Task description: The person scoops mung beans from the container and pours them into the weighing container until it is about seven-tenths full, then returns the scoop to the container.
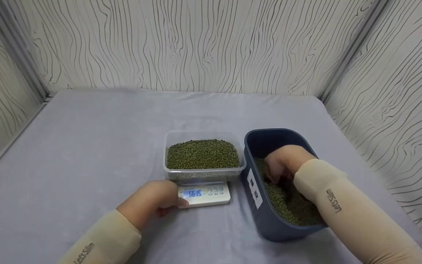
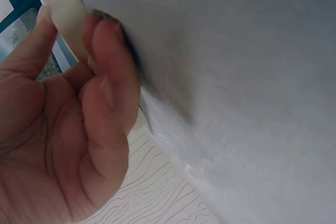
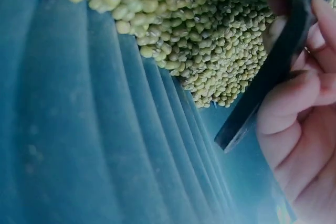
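Observation:
In the head view, my left hand [image 1: 156,198] grips the left end of a white kitchen scale [image 1: 216,198], its thumb over the edge beside the lit display. The left wrist view shows the curled fingers [image 2: 107,93] at the scale's corner [image 2: 65,11]. On the scale stands a clear plastic container [image 1: 205,171] heaped with green mung beans [image 1: 203,154]. My right hand [image 1: 288,161] reaches down into a dark blue bin [image 1: 266,216] of mung beans [image 1: 282,205]. There it holds a black utensil [image 3: 262,90] by a long flat handle; the working end is hidden.
The bin stands close against the container's right side, with a white label [image 1: 255,189] on its wall. A pale cloth [image 1: 97,146] covers the table. Wood-patterned panels [image 1: 181,44] rise behind it and at both sides.

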